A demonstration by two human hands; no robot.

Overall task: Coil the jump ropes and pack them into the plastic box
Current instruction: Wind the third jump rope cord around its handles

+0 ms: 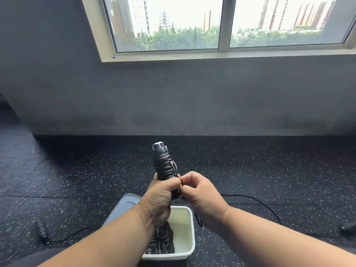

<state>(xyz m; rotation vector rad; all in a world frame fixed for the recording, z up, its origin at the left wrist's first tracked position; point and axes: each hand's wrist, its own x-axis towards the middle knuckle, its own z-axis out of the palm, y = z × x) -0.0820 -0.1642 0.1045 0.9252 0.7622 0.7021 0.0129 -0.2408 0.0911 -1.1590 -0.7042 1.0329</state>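
Note:
My left hand (159, 197) grips the two black handles of a jump rope (162, 162), held upright with thin black cord wound round them. Just to the right, my right hand (200, 191) pinches the cord's loose end against the bundle. Below my hands stands the white plastic box (189, 228). Inside it lies another coiled black jump rope (163, 239), partly hidden by my left forearm.
The box's pale lid (123, 205) lies just left of the box. A loose black cord (256, 201) runs over the speckled black floor toward a handle (347, 227) at the right edge. Another handle (41, 228) with cord lies at the left. A grey wall stands ahead.

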